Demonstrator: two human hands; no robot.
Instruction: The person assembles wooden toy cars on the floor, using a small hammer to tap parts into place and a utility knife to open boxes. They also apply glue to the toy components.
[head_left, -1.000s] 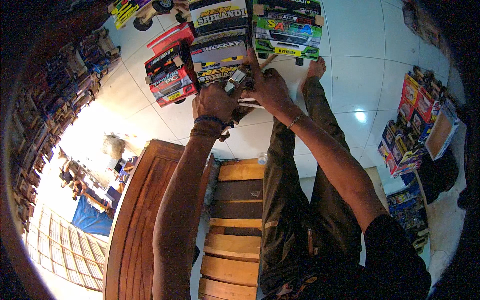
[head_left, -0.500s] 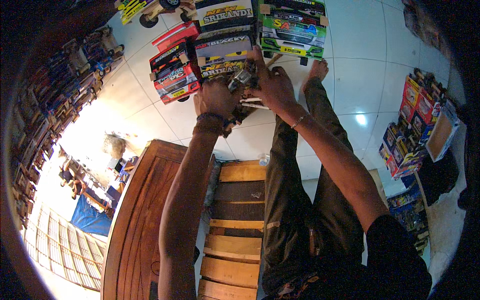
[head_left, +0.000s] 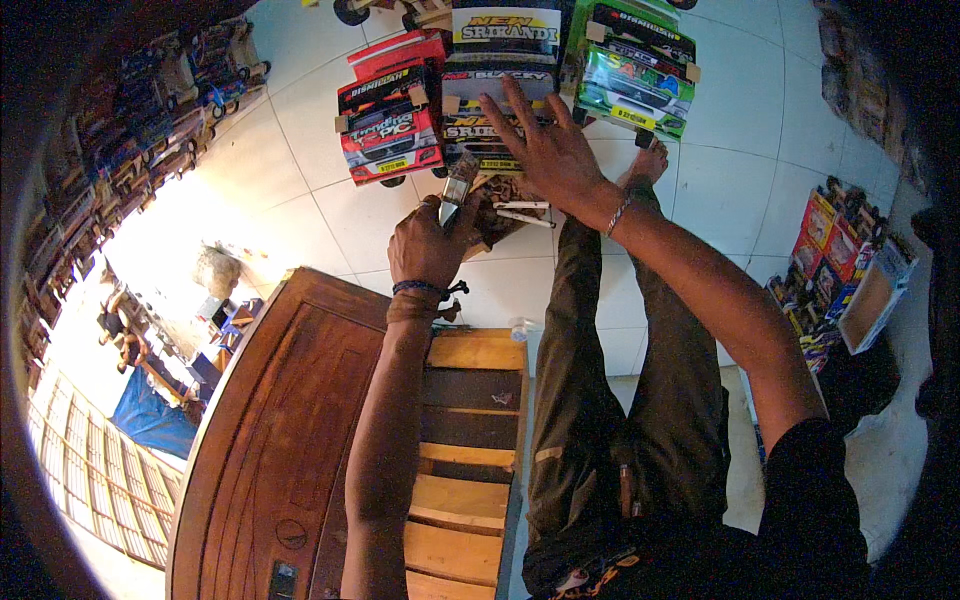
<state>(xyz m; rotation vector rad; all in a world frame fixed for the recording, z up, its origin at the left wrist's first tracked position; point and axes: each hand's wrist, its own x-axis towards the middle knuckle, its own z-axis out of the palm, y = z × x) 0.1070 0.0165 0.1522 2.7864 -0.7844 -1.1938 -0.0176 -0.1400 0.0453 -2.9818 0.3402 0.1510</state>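
My left hand (head_left: 428,248) is closed round a flat paintbrush (head_left: 457,188), its metal band and bristles pointing toward the toy trucks. My right hand (head_left: 575,175) is open, fingers spread, over the front of the black and grey toy truck (head_left: 503,62); whether it touches the truck I cannot tell. A red toy truck (head_left: 392,125) stands left of that truck, and a green one (head_left: 632,90) to its right. Between my hands, two pale sticks (head_left: 524,210) lie across a brownish thing I cannot make out, partly hidden.
A carved wooden panel (head_left: 290,400) and a slatted wooden bench (head_left: 460,500) lie beside my left arm. Many toy vehicles (head_left: 165,125) line the left side. More colourful boxy toys (head_left: 830,240) stand at the right on the tiled floor (head_left: 720,170). My bare foot (head_left: 648,160) is near the green truck.
My right hand has come away from the brush and spread its fingers. My left hand has drawn back a little, still gripping the brush. The whole view has shifted slightly.
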